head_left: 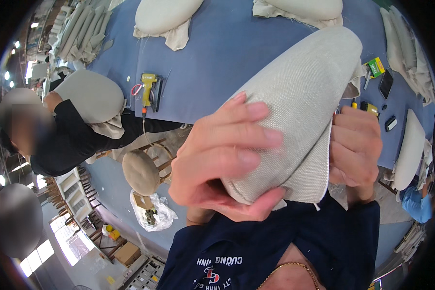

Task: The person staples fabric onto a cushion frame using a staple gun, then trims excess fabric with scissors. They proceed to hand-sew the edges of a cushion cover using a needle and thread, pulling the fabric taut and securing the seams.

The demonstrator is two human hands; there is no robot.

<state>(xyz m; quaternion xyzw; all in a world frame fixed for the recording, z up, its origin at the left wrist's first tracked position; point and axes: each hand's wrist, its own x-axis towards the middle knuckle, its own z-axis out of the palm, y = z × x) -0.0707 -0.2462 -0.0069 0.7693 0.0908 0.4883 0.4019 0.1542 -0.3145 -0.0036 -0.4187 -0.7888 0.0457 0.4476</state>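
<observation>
A padded seat cushion (295, 101) in light grey-beige woven fabric is held up on its edge before me, tilted toward the upper right. My left hand (222, 159) grips its near end, fingers over the padded face and thumb at the lower edge. A loose flap of fabric (307, 181) hangs at that near end, its cut edge frayed. On the other side my right hand (355, 147) is closed in a fist against the edge of the cover fabric. What its fingertips pinch is hidden from this view.
On the blue table (208, 63) lie a yellow-green staple gun (149, 87) with a hose, red-handled scissors (136, 90), a phone (386, 83) and a green-yellow box (374, 66). More cushions (164, 17) lie at the far edge. A co-worker (67, 135) handles another cushion at left; a stool (141, 171) stands below.
</observation>
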